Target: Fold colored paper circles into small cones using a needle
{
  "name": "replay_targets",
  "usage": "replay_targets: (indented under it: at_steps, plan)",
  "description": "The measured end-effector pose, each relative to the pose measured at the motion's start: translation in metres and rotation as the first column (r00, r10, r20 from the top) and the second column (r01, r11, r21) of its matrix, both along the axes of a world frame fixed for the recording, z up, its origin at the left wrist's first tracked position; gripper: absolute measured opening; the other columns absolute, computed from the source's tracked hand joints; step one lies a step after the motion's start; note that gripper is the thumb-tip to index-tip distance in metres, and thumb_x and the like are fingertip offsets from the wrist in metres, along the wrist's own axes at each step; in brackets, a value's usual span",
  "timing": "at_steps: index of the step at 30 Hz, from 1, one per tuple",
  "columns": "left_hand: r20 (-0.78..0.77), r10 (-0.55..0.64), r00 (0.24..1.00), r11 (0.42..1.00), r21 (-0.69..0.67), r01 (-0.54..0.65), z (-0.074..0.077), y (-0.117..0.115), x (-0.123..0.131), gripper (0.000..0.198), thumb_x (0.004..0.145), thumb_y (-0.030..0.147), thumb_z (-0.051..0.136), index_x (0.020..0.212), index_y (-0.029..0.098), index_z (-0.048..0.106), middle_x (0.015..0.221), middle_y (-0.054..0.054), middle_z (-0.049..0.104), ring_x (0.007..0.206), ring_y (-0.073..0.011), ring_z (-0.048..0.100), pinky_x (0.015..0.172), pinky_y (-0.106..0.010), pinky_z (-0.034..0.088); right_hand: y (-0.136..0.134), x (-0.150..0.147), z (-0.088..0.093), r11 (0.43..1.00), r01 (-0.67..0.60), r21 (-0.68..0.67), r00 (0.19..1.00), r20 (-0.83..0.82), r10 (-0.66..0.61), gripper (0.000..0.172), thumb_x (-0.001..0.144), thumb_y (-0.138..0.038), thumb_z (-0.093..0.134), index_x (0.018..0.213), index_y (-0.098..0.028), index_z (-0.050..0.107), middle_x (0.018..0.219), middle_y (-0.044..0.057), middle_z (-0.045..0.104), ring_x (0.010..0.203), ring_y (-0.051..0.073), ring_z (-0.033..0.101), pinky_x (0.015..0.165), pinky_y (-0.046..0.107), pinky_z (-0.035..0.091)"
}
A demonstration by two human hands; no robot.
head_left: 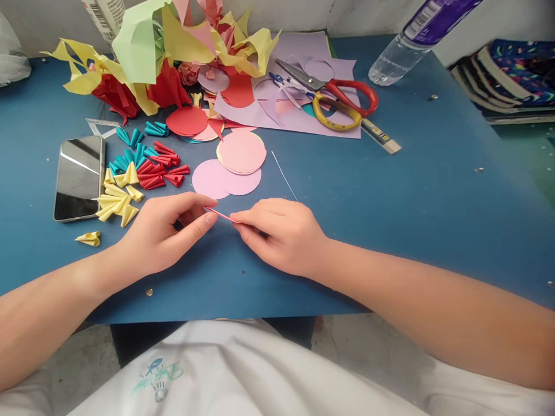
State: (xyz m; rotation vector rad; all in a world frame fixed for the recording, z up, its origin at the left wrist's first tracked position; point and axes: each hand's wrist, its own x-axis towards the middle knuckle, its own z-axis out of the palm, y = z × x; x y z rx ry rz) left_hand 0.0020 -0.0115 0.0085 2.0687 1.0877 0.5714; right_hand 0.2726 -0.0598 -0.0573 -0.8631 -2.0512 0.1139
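Between my hands is a thin pink piece of paper (222, 215), seen nearly edge-on, so its full shape is hidden. My left hand (167, 231) has its thumb and index finger at the paper's left end. My right hand (281, 234) pinches the other end. Just beyond my fingers lie lilac paper circles (212, 178) and a small stack of pink circles (243, 151). A thin white stick (282, 173) rests beyond my right hand. Left of my left hand are several rolled paper cones in yellow (115, 202), red (151, 174) and teal (130, 157).
A phone (80, 179) lies at the left by a set square (102, 126). Scissors (329, 89) and a utility knife (380, 136) rest around a cut lilac sheet (312, 128). Crumpled coloured paper (139, 52) fills the back; a bottle (399, 58) stands back right.
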Motion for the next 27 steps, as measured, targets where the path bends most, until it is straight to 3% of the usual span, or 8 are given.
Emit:
replay_targets:
  at_steps: [10, 22, 27]
  plan:
    - [-0.036, -0.044, 0.998, 0.996, 0.071, 0.047, 0.000, 0.005, 0.000, 0.034, 0.114, 0.049, 0.073, 0.105, 0.024, 0.094, 0.089, -0.002, 0.088, 0.071, -0.0182, 0.075, 0.066, -0.029, 0.059, -0.001, 0.004, 0.001, 0.985, -0.035, -0.169, 0.999, -0.012, 0.034, 0.022, 0.118, -0.013, 0.069, 0.118, -0.024, 0.088, 0.086, 0.005, 0.088, 0.073, 0.025, 0.083, 0.072, 0.043, 0.073]
    - [-0.006, -0.082, 0.997, 0.991, 0.103, 0.082, -0.007, 0.006, -0.004, 0.016, 0.108, 0.040, 0.084, 0.107, 0.028, 0.095, 0.088, -0.001, 0.088, 0.071, -0.0188, 0.079, 0.066, -0.031, 0.062, -0.001, 0.004, 0.004, 0.985, -0.053, -0.163, 0.998, -0.049, 0.045, 0.017, 0.118, -0.016, 0.072, 0.112, -0.022, 0.087, 0.083, 0.002, 0.086, 0.069, 0.021, 0.078, 0.068, 0.036, 0.065]
    - [0.052, -0.028, 0.998, 0.996, 0.091, 0.023, -0.011, 0.006, -0.005, 0.016, 0.106, 0.041, 0.086, 0.109, 0.028, 0.094, 0.091, -0.002, 0.089, 0.074, -0.0202, 0.081, 0.071, -0.034, 0.069, -0.001, 0.004, 0.005, 0.990, -0.056, -0.132, 0.997, -0.061, 0.049, 0.016, 0.116, -0.013, 0.074, 0.112, -0.022, 0.087, 0.082, 0.002, 0.086, 0.068, 0.021, 0.078, 0.069, 0.036, 0.066]
